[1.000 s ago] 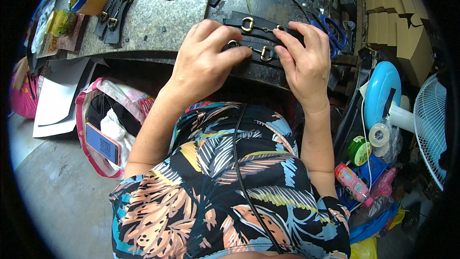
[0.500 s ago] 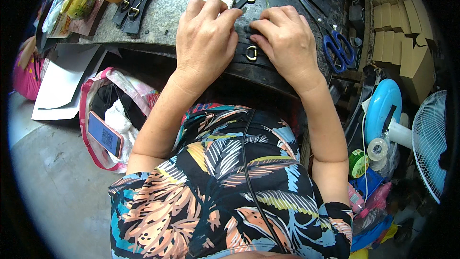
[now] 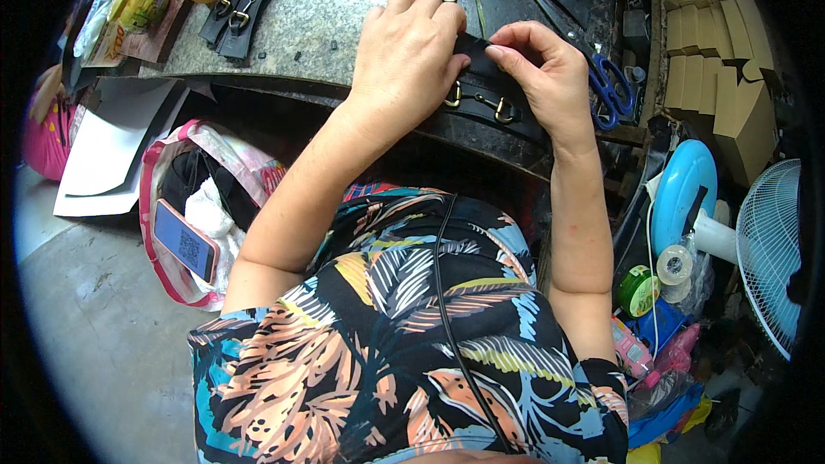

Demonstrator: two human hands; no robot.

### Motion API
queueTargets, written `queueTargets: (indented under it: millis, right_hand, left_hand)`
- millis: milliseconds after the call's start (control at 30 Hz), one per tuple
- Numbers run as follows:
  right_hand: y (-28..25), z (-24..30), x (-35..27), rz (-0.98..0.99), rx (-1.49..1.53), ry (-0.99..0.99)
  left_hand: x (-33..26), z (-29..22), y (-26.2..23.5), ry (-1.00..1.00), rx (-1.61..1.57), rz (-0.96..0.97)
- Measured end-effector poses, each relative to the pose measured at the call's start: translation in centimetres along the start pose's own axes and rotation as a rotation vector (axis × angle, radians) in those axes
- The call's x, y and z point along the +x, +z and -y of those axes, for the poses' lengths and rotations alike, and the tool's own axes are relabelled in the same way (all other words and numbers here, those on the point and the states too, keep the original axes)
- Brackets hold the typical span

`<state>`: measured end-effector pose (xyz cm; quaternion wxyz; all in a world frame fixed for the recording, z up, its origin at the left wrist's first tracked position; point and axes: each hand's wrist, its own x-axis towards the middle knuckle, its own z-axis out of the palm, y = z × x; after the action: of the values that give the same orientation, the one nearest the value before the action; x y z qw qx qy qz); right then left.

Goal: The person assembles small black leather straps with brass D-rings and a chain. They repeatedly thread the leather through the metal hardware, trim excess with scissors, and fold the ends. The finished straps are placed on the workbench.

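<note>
A black strap (image 3: 474,53) lies at the table's front edge, between my two hands. My left hand (image 3: 404,56) is closed on its left part, thumb pressed against the black material and fingers curled over. At its right, my right hand (image 3: 550,77) pinches the upper edge between thumb and index finger. Just below, the strap's gold-coloured metal fitting (image 3: 505,109) shows near my right wrist, joined to a second metal ring beside my left thumb. The part under my left hand is hidden.
More black straps with gold rings (image 3: 239,19) lie on the stone slab (image 3: 318,17). Blue-handled scissors (image 3: 612,90) are at the table's right edge. A fan (image 3: 769,249) and cardboard boxes (image 3: 743,112) stand right; a bag with a phone (image 3: 185,241) is at lower left.
Both hands have shifted right, the left one turning inward. The strap has moved right, so two linked gold fittings now show where one did. Small dark bits on the slab are more exposed.
</note>
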<state>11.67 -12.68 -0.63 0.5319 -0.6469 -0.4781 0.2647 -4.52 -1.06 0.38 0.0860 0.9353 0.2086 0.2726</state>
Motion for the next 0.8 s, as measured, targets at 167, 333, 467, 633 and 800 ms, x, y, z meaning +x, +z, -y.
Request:
queueTargets:
  millis: [167, 333, 467, 633, 800]
  right_hand:
    - [-0.3, 0.1, 0.1, 0.006, 0.074, 0.046]
    - [-0.4, 0.4, -0.1, -0.059, 0.197, 0.029]
    - [-0.7, 0.4, 0.2, -0.056, 0.116, -0.095]
    - [-0.6, 0.1, 0.4, -0.044, 0.014, -0.190]
    - [-0.4, 0.4, -0.2, 0.013, 0.151, -0.080]
  left_hand:
    - [0.1, 0.3, 0.4, -0.244, -0.661, 0.089]
    - [0.9, 1.0, 0.6, -0.428, -1.177, 0.121]
    - [1.0, 1.1, 0.5, -0.545, -1.492, 0.171]
    - [0.8, 1.1, 0.3, -0.619, -1.595, 0.230]
    - [0.9, 1.8, -0.5, -0.526, -1.563, 0.412]
